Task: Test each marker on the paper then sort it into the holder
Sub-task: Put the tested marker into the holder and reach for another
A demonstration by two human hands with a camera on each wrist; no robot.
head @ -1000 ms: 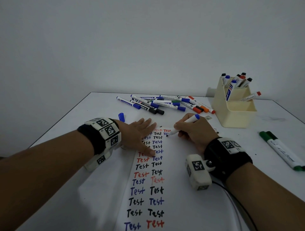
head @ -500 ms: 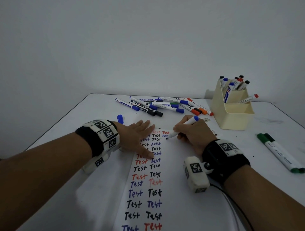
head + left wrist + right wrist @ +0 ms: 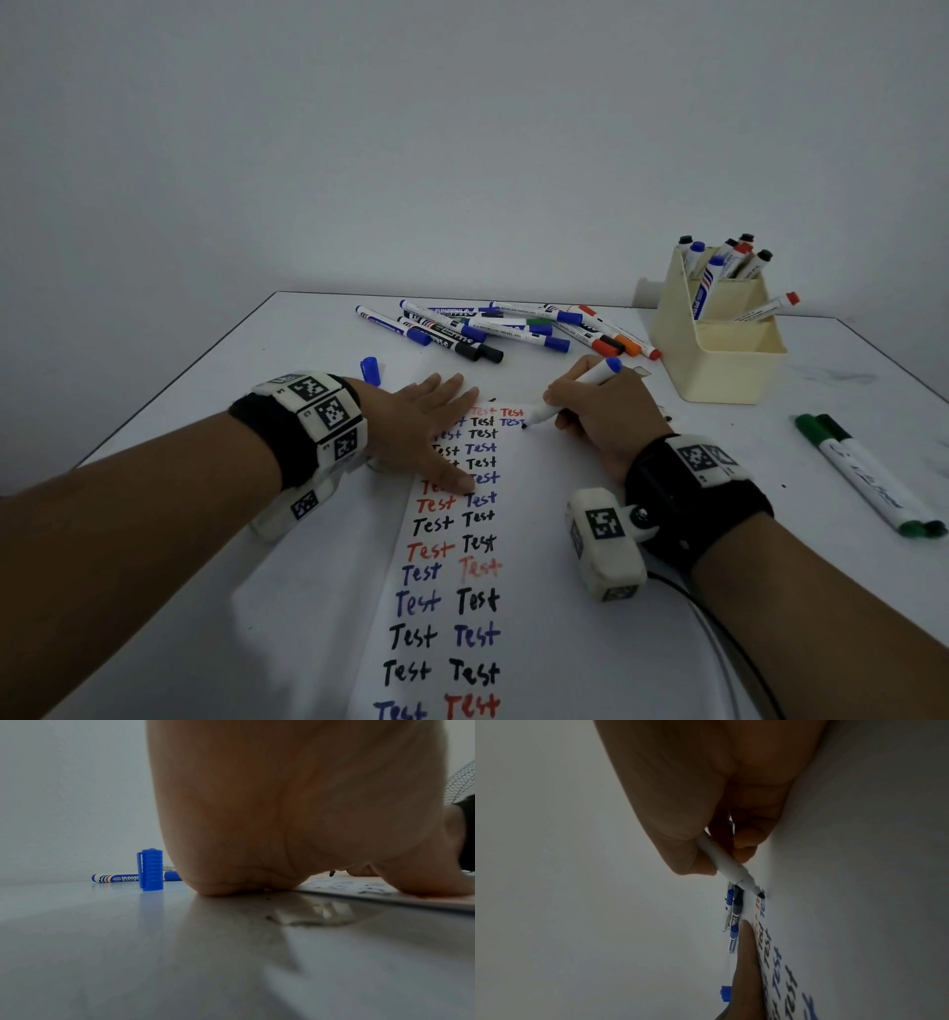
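Note:
My right hand (image 3: 598,416) grips an uncapped white marker with a blue end (image 3: 575,388) like a pen; its dark tip (image 3: 760,894) touches the paper (image 3: 539,591) just right of a blue "Test". My left hand (image 3: 431,431) lies flat with straight fingers on the paper's left edge, covering some of the written words. The marker's blue cap (image 3: 371,370) stands on the table behind my left wrist, seen close in the left wrist view (image 3: 151,869). A cream holder (image 3: 719,339) at the back right holds several markers.
A pile of several capped markers (image 3: 503,329) lies at the back centre of the white table (image 3: 154,616). Two green markers (image 3: 868,480) lie at the right. A black cable (image 3: 719,632) runs from my right wrist. The wall rises just behind the table.
The marker tip has moved slightly right along the top row, finishing the blue "Test". My left hand stays flat on the paper.

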